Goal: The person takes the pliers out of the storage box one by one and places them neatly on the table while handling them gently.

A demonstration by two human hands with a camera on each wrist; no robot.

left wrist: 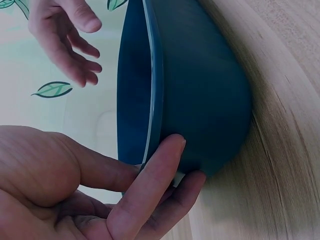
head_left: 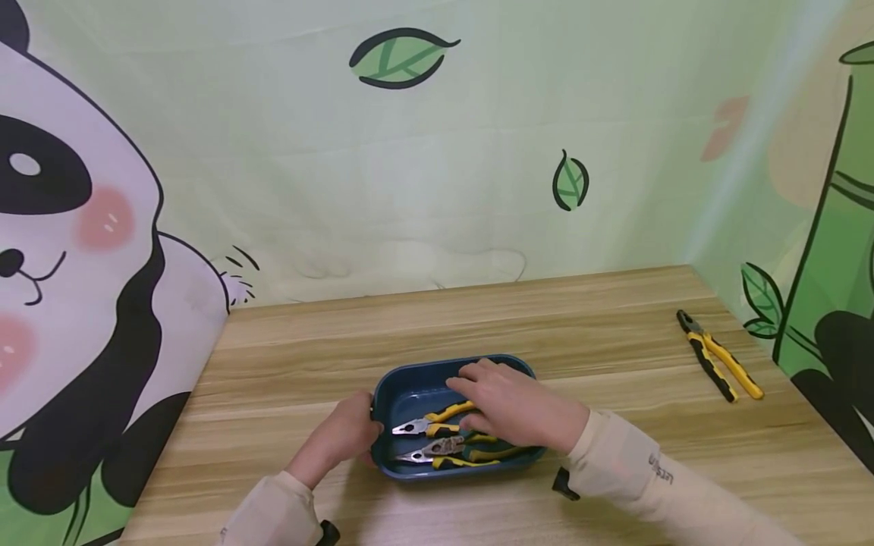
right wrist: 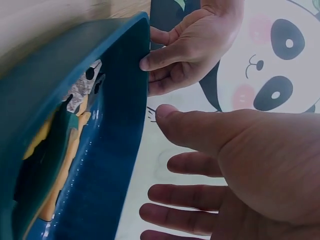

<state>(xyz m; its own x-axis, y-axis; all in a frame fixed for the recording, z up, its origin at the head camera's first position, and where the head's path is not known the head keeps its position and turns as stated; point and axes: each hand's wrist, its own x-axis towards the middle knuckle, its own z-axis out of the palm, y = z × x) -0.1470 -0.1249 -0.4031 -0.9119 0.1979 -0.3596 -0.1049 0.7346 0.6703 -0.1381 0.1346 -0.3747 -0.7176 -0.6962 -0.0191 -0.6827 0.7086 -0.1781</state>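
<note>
A blue plastic bin (head_left: pixel 403 474) stands on the wooden table. My left hand (head_left: pixel 346 426) grips its left end; in the left wrist view the thumb is at the rim and the fingers (left wrist: pixel 150 187) curl against the outer wall. Above the bin's right half is my right hand (head_left: pixel 508 402). Its fingers (right wrist: pixel 185 197) look straight and apart in the right wrist view, holding nothing. Inside the bin lie pliers with yellow-and-black handles, one pair (head_left: pixel 413 428) at the back and others (head_left: pixel 444 446) overlapping in front. My right hand hides part of their handles.
Another pair of yellow-and-black pliers (head_left: pixel 710 353) lies on the table (head_left: pixel 601 326) at the far right, handles spread. Behind and beside the table hangs a printed cloth (head_left: pixel 451 205) with a panda and leaves.
</note>
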